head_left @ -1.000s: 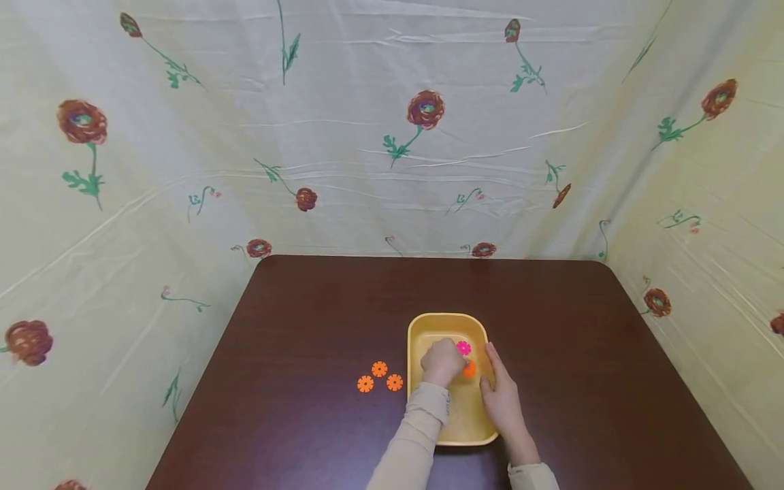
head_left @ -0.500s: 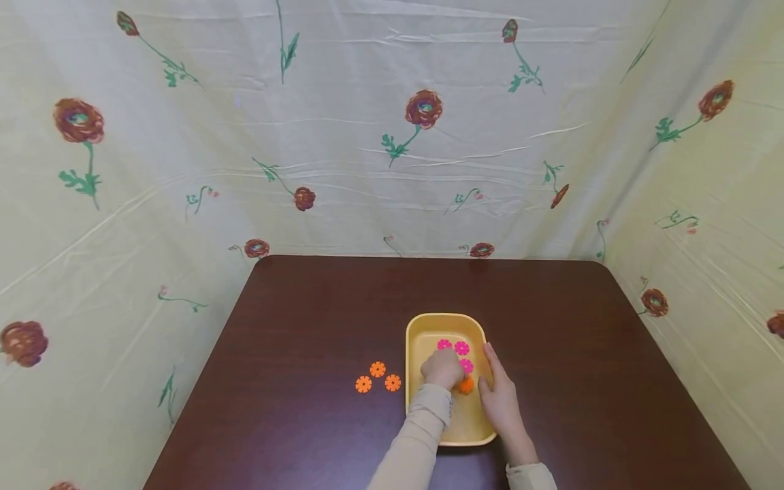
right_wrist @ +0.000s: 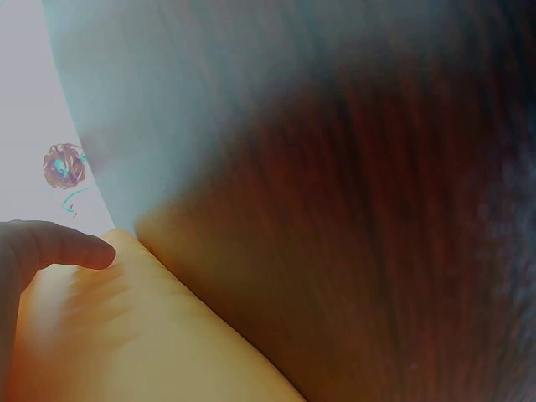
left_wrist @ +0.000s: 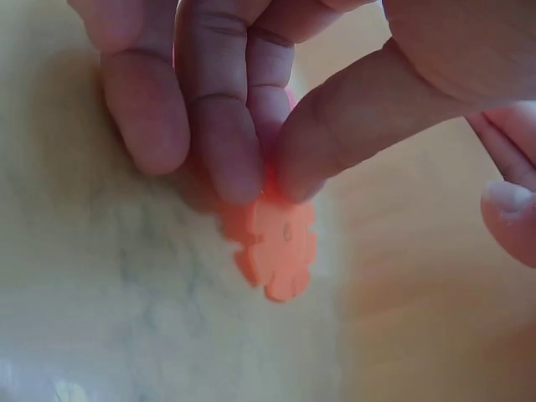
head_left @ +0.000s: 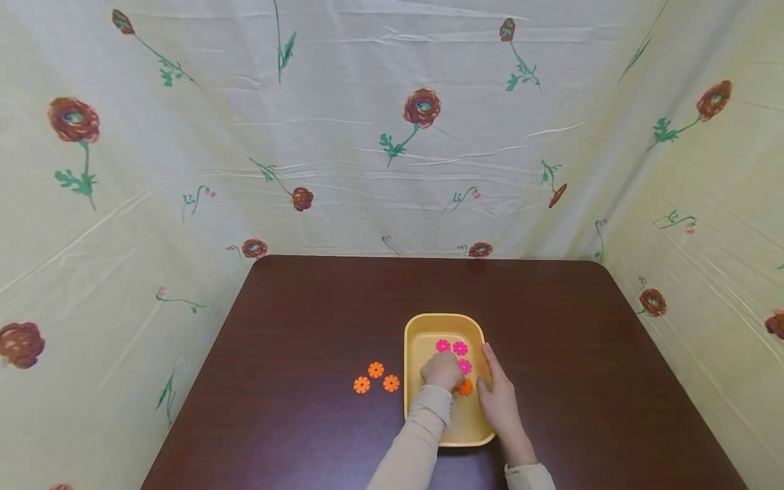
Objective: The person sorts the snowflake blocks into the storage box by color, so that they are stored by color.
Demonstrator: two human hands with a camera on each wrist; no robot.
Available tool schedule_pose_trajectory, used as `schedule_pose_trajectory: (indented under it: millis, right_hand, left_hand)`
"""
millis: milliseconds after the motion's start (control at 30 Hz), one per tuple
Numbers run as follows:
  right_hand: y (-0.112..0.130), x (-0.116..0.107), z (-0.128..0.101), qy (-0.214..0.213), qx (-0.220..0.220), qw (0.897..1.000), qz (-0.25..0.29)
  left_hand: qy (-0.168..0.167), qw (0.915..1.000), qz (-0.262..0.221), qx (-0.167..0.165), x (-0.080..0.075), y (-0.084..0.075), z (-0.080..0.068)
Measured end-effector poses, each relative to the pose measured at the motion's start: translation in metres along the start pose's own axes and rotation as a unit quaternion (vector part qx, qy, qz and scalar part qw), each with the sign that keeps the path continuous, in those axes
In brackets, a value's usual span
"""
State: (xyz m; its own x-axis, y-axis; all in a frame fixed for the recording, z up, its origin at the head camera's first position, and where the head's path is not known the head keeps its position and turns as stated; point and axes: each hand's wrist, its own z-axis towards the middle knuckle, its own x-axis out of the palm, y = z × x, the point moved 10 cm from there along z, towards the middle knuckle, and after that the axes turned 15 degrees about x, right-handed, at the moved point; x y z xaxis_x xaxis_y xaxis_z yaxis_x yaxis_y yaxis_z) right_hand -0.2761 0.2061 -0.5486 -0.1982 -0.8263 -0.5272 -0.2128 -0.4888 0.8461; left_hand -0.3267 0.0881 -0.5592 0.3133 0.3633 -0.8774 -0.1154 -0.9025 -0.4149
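Left grip pinches orange flower disc inside yellow tray; right grip relaxed, resting along tray rim on worktop

Orange flower-shaped plastic discs and pink flower-shaped discs are seen; a yellow plastic tray, dark brown wooden surface, rose-printed cream cloth.

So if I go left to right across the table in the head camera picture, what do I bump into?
Three orange flower pieces → yellow tray → left hand pinching an orange flower piece → right hand on the tray's right edge.
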Motion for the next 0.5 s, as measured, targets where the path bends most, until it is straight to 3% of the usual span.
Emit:
schedule_pose_trajectory:
  millis: [500]
  right_hand:
    - [-0.0009,0.0,-0.0002,-0.001,0.001,1.0,0.005]
  left_hand:
    - [-0.027,0.9996,0.0,-0.013,0.0028,0.0019,0.0017]
